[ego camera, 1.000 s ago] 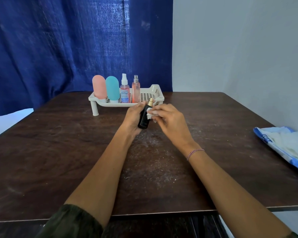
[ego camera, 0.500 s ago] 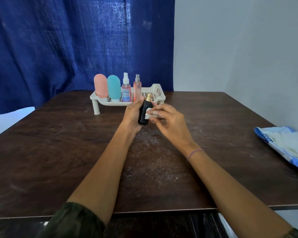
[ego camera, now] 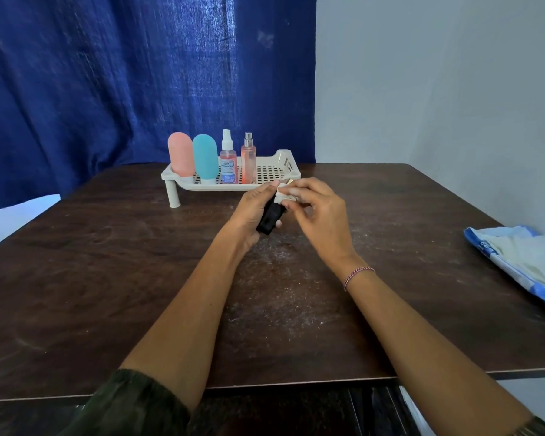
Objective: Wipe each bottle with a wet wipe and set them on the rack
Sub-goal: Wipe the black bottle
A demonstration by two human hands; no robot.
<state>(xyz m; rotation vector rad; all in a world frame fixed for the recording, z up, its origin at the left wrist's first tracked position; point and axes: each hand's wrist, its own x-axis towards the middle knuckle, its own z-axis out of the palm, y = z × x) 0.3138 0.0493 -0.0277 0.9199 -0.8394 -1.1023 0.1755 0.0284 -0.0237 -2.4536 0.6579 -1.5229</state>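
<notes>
The left hand [ego camera: 251, 210] was curled round a small black bottle [ego camera: 269, 219], holding it tilted above the worktop [ego camera: 107, 278] just in front of the rack [ego camera: 291, 163], its upper end leaning toward the right hand [ego camera: 320, 212]. That hand pinched a bunched wet wipe [ego camera: 284, 196] against the bottle's neck, presumably so that one hand steadied while the other rubbed. The bottle looked dark and dull, with a gold cap [ego camera: 290, 181] peeping past the wipe; how much of the neck the wipe covered I could not make out. On the rack's left end stood a pink bottle [ego camera: 180, 155], a teal bottle [ego camera: 204, 158], a white-capped spray bottle [ego camera: 227, 166] and a slim pink spray bottle [ego camera: 248, 162], upright in a row. The perforated floor showed to their right, likely where this one would go.
</notes>
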